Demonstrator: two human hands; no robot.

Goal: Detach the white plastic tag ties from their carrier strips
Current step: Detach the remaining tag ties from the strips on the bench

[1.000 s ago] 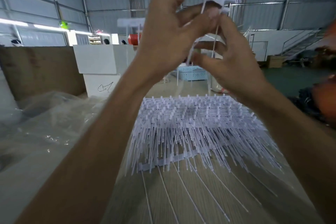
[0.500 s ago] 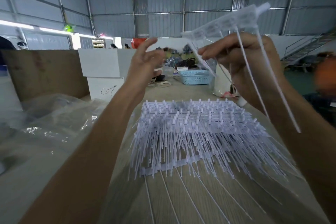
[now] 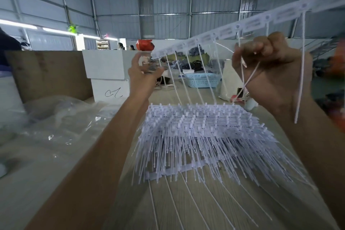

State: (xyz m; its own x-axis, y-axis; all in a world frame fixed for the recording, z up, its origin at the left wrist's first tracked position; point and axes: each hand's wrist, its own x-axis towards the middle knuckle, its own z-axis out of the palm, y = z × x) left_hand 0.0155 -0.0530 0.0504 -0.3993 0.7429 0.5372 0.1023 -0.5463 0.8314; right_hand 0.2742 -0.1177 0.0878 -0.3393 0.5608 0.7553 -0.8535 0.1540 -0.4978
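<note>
step: stripping ties off raised carrier strip (image 3: 233, 29) | right hand (image 3: 270, 73) pinches two ties (image 3: 250, 78), left hand (image 3: 143, 73) spread loose near strip's end | I'd tug straight down, steadying strip | pile (image 3: 201, 136) on bench (image 3: 186, 211)

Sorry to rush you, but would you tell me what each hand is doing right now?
Left hand: open, fingers relaxed, gripping nothing visible.
Right hand: fingers curled, gripping white tag ties hanging from the raised carrier strip.
</note>
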